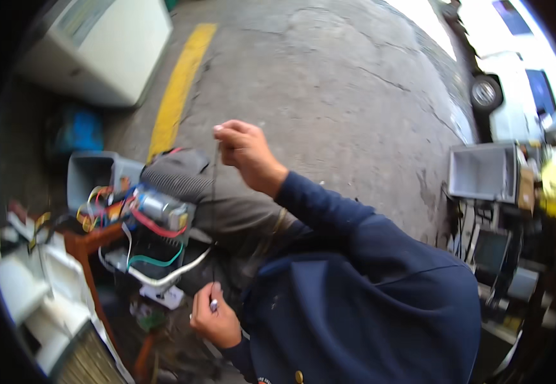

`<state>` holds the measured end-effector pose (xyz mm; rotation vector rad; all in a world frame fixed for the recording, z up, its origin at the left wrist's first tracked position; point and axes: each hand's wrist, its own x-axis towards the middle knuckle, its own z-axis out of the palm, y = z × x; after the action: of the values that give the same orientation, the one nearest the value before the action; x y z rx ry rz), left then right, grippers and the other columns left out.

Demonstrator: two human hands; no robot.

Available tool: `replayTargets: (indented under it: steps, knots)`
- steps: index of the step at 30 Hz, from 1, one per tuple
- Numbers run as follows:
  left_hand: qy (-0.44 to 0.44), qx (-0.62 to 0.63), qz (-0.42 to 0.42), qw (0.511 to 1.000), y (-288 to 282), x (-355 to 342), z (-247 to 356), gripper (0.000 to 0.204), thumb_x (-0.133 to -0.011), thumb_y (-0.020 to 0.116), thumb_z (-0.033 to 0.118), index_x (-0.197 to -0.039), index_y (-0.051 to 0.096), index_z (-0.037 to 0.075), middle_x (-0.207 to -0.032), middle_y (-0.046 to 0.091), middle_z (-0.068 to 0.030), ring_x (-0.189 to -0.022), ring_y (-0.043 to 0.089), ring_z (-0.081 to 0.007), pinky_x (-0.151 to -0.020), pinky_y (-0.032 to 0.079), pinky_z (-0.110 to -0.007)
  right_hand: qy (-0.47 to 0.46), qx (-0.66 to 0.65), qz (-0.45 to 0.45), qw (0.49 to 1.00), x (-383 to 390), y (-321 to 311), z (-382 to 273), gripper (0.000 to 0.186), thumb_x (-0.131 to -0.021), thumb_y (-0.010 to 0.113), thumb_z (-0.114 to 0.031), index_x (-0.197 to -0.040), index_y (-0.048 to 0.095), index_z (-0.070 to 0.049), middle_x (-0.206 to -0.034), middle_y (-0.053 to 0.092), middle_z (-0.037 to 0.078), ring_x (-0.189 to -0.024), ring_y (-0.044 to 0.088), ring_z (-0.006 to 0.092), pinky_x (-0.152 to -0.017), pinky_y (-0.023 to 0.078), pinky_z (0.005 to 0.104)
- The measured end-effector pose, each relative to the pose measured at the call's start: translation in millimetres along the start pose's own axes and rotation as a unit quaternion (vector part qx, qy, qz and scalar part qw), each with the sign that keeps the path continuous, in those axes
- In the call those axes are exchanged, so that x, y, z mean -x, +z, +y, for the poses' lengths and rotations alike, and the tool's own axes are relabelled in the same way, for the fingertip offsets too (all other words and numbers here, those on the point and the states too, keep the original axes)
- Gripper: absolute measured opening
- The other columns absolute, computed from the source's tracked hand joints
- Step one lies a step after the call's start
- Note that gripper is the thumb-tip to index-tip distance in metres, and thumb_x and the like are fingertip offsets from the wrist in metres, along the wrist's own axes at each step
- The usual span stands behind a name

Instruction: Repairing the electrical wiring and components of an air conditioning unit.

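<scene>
My right hand (242,152) is raised in the upper middle, with finger and thumb pinched on the upper end of a thin dark cord (214,192). The cord runs straight down in front of my grey trouser leg (242,214). Lower down, my left hand (216,320) is closed around its lower end, and a small shiny bit shows between the fingers. To the left of the cord is an electrical unit with a silver cylinder (156,206) and red, yellow and blue wires. White and green cables (162,261) hang below it.
A grey bin (89,173) stands behind the wired unit, near a brown wooden frame (89,246). White casings (60,301) lie lower left; a large white appliance (114,51) stands upper left. At right are a grey crate (483,171), equipment and a white vehicle (511,96).
</scene>
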<state>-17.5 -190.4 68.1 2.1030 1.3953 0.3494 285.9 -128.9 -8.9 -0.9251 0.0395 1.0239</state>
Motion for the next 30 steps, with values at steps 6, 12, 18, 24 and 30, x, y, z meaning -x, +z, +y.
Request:
replayTargets:
  steps: [6, 12, 18, 24, 30]
  knots:
    - [0.015, -0.034, -0.017, 0.999, 11.6, -14.3, -5.6, 0.012, -0.094, 0.072, 0.006, -0.100, 0.076, -0.003, -0.086, 0.075, -0.0145, -0.069, 0.067, -0.0333, -0.065, 0.052, -0.042, -0.081, 0.026, 0.069, 0.994, -32.5, -44.3, -16.2, 0.010, -0.101, 0.067, -0.010, -0.092, 0.064, -0.006, -0.067, 0.049, -0.002, -0.056, 0.039, 0.0069, -0.052, 0.032, 0.0234]
    - [0.025, 0.013, -0.032, 0.999, -8.7, -24.4, -18.0, 0.012, -0.095, 0.072, 0.006, -0.100, 0.077, -0.004, -0.087, 0.077, -0.0131, -0.070, 0.072, -0.0279, -0.067, 0.055, -0.035, -0.121, 0.047, 0.022, 0.991, -13.4, -47.7, -32.3, 0.011, -0.100, 0.072, -0.013, -0.090, 0.070, -0.008, -0.067, 0.049, -0.005, -0.055, 0.039, 0.0047, -0.051, 0.033, 0.0221]
    - [-0.009, 0.024, -0.118, 0.993, 27.1, 9.5, -31.6, 0.021, -0.080, 0.073, 0.000, -0.098, 0.073, 0.010, -0.084, 0.075, -0.0044, -0.070, 0.069, -0.0345, -0.064, 0.051, -0.042, -0.081, 0.225, -0.096, 0.966, 14.8, -31.4, -48.5, 0.012, -0.104, 0.067, -0.013, -0.097, 0.068, -0.003, -0.071, 0.048, -0.005, -0.060, 0.037, 0.0055, -0.056, 0.028, 0.0198]
    - [-0.126, -0.143, 0.068, 0.979, -11.6, 30.9, -79.7, 0.010, -0.090, 0.072, 0.008, -0.099, 0.074, 0.012, -0.097, 0.070, -0.0043, -0.074, 0.066, -0.0343, -0.068, 0.050, -0.043, 0.067, 0.315, -0.225, 0.920, 33.4, -12.1, 13.1, 0.011, -0.104, 0.068, -0.013, -0.099, 0.068, -0.003, -0.073, 0.050, -0.004, -0.061, 0.038, 0.0047, -0.056, 0.028, 0.0194]
    - [-0.214, -0.162, 0.118, 0.956, -50.5, 63.2, -138.7, 0.017, -0.086, 0.069, 0.004, -0.099, 0.075, 0.013, -0.093, 0.073, -0.0040, -0.075, 0.067, -0.0349, -0.068, 0.051, -0.043, 0.138, 0.235, -0.250, 0.929, 44.8, 6.8, 40.5, 0.009, -0.104, 0.067, -0.011, -0.101, 0.068, -0.003, -0.073, 0.050, -0.004, -0.062, 0.038, 0.0050, -0.057, 0.028, 0.0193]
